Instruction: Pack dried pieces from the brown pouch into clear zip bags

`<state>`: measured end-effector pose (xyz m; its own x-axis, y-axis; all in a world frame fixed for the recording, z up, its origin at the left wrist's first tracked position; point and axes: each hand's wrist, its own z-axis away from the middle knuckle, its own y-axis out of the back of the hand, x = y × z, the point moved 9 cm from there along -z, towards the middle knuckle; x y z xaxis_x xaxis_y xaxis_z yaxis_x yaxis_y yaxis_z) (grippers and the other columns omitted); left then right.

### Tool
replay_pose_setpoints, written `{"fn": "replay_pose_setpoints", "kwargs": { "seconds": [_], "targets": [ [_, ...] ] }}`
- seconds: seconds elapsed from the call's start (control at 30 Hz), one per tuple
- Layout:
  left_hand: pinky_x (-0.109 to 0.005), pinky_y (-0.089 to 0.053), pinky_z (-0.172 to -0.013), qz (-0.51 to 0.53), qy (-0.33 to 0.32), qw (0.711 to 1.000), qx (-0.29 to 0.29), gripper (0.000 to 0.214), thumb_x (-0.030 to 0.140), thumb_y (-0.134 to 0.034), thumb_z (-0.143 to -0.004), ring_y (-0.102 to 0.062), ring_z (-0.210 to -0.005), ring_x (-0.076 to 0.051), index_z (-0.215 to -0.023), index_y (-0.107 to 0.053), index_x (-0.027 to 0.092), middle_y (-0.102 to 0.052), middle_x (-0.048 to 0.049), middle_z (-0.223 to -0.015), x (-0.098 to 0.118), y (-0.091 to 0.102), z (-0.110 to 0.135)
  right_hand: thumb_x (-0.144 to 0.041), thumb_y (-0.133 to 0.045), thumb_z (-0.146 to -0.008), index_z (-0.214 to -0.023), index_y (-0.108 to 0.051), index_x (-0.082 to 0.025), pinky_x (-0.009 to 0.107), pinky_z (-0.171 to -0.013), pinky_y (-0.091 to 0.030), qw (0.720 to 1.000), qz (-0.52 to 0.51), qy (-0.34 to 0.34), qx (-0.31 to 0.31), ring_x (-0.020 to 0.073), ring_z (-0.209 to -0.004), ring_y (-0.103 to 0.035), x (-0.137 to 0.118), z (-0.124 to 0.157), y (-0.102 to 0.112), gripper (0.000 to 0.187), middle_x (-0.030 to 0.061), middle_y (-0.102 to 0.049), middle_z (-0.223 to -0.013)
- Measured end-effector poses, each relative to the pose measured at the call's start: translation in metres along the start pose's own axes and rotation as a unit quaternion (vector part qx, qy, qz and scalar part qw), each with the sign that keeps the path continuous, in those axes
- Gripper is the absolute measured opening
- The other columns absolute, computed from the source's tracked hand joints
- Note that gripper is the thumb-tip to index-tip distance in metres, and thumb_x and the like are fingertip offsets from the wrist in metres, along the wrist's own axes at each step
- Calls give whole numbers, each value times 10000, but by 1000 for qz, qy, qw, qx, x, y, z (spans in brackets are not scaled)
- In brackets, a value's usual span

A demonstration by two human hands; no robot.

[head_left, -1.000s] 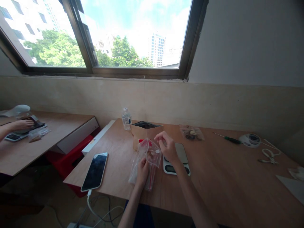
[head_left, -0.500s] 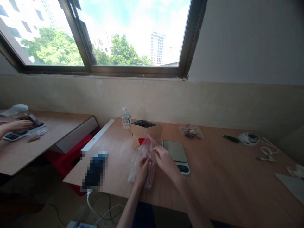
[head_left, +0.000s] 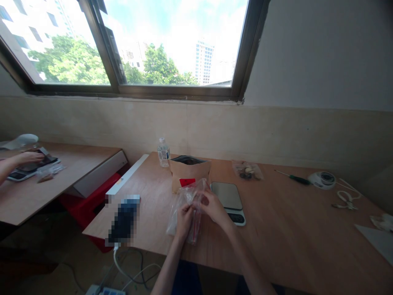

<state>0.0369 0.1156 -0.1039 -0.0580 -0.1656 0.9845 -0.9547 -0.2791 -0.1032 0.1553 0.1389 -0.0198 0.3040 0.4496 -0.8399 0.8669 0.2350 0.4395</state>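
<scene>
The left hand [head_left: 185, 222] and right hand [head_left: 213, 208] clamp the plastic bag [head_left: 179, 217], now baring more red label [head_left: 187, 182].

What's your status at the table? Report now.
Left hand, right hand both holding clear plastic bag. Scale to the right, paper bag behind; nothing in the way.
</scene>
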Motion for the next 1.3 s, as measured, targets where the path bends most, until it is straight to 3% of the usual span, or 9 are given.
{"fn": "replay_pose_setpoints", "kwargs": {
  "seconds": [0.2,0.33,0.57,0.7,0.8,0.93,1.07,1.2,1.3],
  "targets": [
    [-276,-454,-636,-2,3,1000,-9,199,308,-602,-723,-594,-658,-181,-728,-709,140,-692,-40,-683,-1,-3,-1,-208,-642,-748,-978,-649,-167,309,-747,-496,999,-5,-33,20,179,-804,-624,14,3,0,233,67,-661,-944],
    [-274,-459,-688,20,1,1000,7,273,387,-608,-751,-601,-735,-182,-818,-691,135,-697,-66,-789,-2,0,-1,-205,-602,-771,-1010,-636,-160,301,-724,-507,998,-8,-44,36,168,-771,-627,6,7,22,246,55,-674,-892],
    [-256,-445,-687,35,14,999,28,289,422,-606,-768,-574,-721,-159,-804,-649,139,-655,-35,-755,-5,2,2,-297,-593,-820,-1111,-609,-243,305,-835,-498,984,6,118,133,159,-884,-625,-92,-33,82,296,38,-657,-1024],
    [-260,-449,-705,47,17,998,33,300,437,-621,-752,-580,-745,-164,-814,-644,144,-651,-32,-765,-5,4,2,-263,-520,-871,-1161,-591,-233,323,-919,-454,969,66,204,122,163,-990,-597,-119,-75,61,299,51,-647,-1069],
    [-264,-454,-711,61,25,997,37,322,459,-629,-735,-584,-759,-170,-827,-646,150,-654,-36,-784,-9,6,2,-256,-445,-908,-1124,-627,-215,382,-1002,-390,970,132,197,49,193,-1140,-529,-107,-87,31,286,83,-600,-1205],
    [-264,-452,-715,61,24,997,42,342,476,-629,-726,-580,-765,-170,-832,-651,152,-650,-36,-795,-11,7,3,-289,-411,-921,-1208,-565,-252,442,-1082,-276,963,136,190,133,207,-1297,-372,-88,-54,42,328,74,-470,-1361],
    [-254,-439,-693,36,-12,999,18,296,440,-610,-758,-569,-737,-162,-817,-642,151,-641,-31,-776,-1,-2,4,-376,-444,-894,-1176,-539,-198,435,-1018,-353,964,52,70,253,213,-1173,-482,-35,-10,66,346,111,-554,-1216],
    [-240,-420,-631,-26,-56,997,-36,246,398,-579,-794,-540,-659,-150,-759,-621,158,-609,-15,-686,18,-18,4,-510,-568,-782,-1054,-579,-143,378,-812,-489,973,-81,-96,194,236,-936,-612,31,8,51,457,120,-646,-1041],
    [-258,-437,-680,-63,-86,991,-80,210,365,-561,-807,-568,-725,-174,-807,-638,170,-641,-38,-750,34,-32,4,-548,-574,-752,-841,-621,-142,319,-661,-501,957,-150,-122,216,221,-748,-636,46,13,60,418,84,-682,-813]
  ]
}}
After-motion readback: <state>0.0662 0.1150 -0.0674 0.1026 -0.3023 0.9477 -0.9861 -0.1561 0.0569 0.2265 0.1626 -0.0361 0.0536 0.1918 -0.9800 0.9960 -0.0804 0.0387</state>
